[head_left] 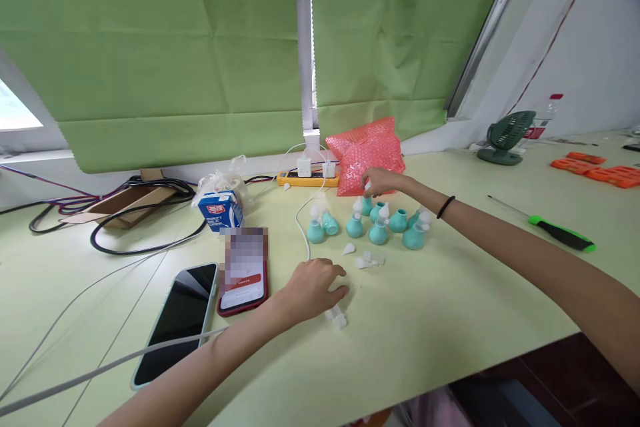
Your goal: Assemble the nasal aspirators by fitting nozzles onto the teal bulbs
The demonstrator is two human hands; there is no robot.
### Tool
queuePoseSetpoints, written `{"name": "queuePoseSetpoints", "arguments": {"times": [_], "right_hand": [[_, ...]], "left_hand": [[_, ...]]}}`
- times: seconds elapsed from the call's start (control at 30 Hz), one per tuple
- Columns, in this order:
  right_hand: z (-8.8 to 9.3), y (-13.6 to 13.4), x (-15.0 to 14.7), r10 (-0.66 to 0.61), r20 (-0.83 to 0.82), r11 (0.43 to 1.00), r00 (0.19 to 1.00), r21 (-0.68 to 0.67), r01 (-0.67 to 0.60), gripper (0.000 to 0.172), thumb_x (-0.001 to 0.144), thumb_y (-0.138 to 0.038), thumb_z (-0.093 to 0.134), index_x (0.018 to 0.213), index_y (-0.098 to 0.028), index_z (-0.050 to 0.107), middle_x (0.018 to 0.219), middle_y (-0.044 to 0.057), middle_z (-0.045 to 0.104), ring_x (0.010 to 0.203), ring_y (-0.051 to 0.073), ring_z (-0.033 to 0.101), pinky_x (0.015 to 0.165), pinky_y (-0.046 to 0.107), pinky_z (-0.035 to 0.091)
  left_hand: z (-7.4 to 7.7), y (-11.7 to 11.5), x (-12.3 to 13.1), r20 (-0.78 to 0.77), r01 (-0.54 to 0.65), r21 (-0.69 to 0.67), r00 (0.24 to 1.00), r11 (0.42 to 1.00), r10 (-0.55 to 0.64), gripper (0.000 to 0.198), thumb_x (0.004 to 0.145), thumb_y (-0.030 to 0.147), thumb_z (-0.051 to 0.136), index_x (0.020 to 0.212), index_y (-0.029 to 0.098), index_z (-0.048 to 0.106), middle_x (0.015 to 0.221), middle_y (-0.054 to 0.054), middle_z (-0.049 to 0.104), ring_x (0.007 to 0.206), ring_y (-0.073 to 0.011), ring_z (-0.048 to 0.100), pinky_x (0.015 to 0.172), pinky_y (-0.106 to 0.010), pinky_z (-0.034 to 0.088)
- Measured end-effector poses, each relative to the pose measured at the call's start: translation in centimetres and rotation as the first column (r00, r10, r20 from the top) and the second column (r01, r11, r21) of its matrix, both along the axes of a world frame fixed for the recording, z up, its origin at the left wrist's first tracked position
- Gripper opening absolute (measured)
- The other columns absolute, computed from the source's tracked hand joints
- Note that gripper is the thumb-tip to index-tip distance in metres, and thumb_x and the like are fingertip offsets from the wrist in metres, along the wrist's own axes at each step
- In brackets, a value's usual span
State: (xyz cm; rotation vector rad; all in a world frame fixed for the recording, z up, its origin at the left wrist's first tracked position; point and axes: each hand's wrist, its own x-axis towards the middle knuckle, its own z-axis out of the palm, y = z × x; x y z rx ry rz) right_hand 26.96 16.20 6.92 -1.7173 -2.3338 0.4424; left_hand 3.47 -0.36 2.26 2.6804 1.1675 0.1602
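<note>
Several teal rubber bulbs with clear white tips stand in a cluster at the middle of the pale green table. My right hand reaches over the back of the cluster, fingers pinched on a small white tip above a teal bulb. My left hand rests curled on the table in front of the cluster, fingers closed over a small clear plastic piece. A few loose clear tips lie between my left hand and the bulbs.
Two phones lie left of my left hand, with a white cable across them. Behind are a milk carton, a pink bubble-wrap bag, a yellow power strip and black cables. A green-handled screwdriver, a fan and orange parts lie right.
</note>
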Motion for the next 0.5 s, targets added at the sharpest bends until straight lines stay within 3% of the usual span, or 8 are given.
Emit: {"name": "queuePoseSetpoints", "arguments": {"times": [0.13,0.2,0.27,0.33,0.37,0.4,0.43,0.5], "right_hand": [[1.3,-0.9,-0.2,-0.008,0.019,0.989,1.0,0.147,0.005,0.03,0.052,-0.023,0.067,0.08,-0.014,0.061,0.083,0.007,0.062,0.077,0.023,0.058,0.063,0.029,0.045],[2.2,-2.4,-0.4,-0.021,-0.003,0.969,1.0,0.248,0.021,0.036,0.059,-0.027,0.062,0.092,-0.014,0.058,0.095,0.009,0.059,0.087,0.025,0.054,0.071,0.033,0.044],[2.8,-5.0,-0.6,-0.028,-0.067,0.912,0.997,0.407,0.053,0.038,0.071,-0.029,0.051,0.107,-0.016,0.049,0.109,0.009,0.051,0.095,0.023,0.05,0.077,0.035,0.041],[2.6,-8.2,-0.9,0.047,-0.209,0.66,0.977,0.74,0.127,0.028,0.077,-0.027,0.045,0.103,-0.017,0.05,0.103,0.009,0.054,0.091,0.021,0.051,0.077,0.036,0.041],[2.2,-10.0,-1.0,0.095,-0.203,0.561,0.975,0.82,0.116,0.022,0.078,-0.025,0.044,0.097,-0.018,0.052,0.096,0.009,0.056,0.088,0.021,0.052,0.077,0.036,0.041],[1.5,-11.6,-1.1,0.158,-0.134,0.514,0.978,0.857,0.034,0.016,0.078,-0.023,0.044,0.089,-0.019,0.054,0.087,0.008,0.058,0.083,0.02,0.053,0.074,0.035,0.041],[0.6,-13.1,-1.3,0.233,-0.015,0.523,0.972,0.845,-0.112,0.012,0.078,-0.021,0.044,0.083,-0.02,0.056,0.078,0.006,0.058,0.077,0.019,0.054,0.07,0.032,0.042],[-1.5,-15.4,-1.4,0.338,0.214,0.624,0.917,0.678,-0.388,0.014,0.078,-0.017,0.043,0.082,-0.019,0.057,0.076,0.006,0.058,0.069,0.017,0.055,0.059,0.028,0.042]], "left_hand": [[0.2,-0.3,0.0,0.002,0.041,-0.013,0.999,0.999,-0.041,0.028,0.076,0.031,0.046,0.097,0.018,0.06,0.082,-0.007,0.063,0.07,-0.0196,0.058,0.058,-0.027,0.043],[0.3,-0.5,-0.1,0.009,0.072,-0.02,0.997,0.997,-0.071,0.029,0.075,0.032,0.047,0.097,0.018,0.059,0.082,-0.007,0.063,0.071,-0.0197,0.058,0.058,-0.027,0.043],[0.4,-0.5,-0.2,0.024,0.096,-0.025,0.995,0.995,-0.095,0.029,0.075,0.033,0.048,0.098,0.019,0.059,0.081,-0.006,0.062,0.071,-0.0195,0.058,0.059,-0.027,0.043],[0.3,-0.5,-0.2,0.046,0.099,-0.017,0.994,0.995,-0.098,0.029,0.076,0.033,0.047,0.099,0.019,0.058,0.08,-0.005,0.061,0.071,-0.0191,0.057,0.059,-0.027,0.043],[0.3,-0.5,-0.1,0.058,0.094,-0.005,0.994,0.996,-0.094,0.029,0.077,0.033,0.046,0.1,0.019,0.057,0.08,-0.005,0.061,0.072,-0.0191,0.057,0.06,-0.027,0.043],[0.2,-0.6,0.0,0.067,0.086,0.011,0.994,0.996,-0.087,0.029,0.078,0.032,0.045,0.101,0.019,0.057,0.081,-0.006,0.06,0.074,-0.0193,0.056,0.061,-0.028,0.043],[0.0,-0.7,0.2,0.074,0.079,0.028,0.994,0.996,-0.081,0.029,0.079,0.032,0.044,0.102,0.019,0.056,0.082,-0.006,0.059,0.075,-0.0197,0.056,0.063,-0.028,0.043],[-0.3,-0.9,0.7,0.073,0.07,0.056,0.995,0.996,-0.074,0.029,0.08,0.03,0.043,0.105,0.02,0.054,0.086,-0.007,0.056,0.08,-0.0206,0.054,0.067,-0.029,0.043]]}}
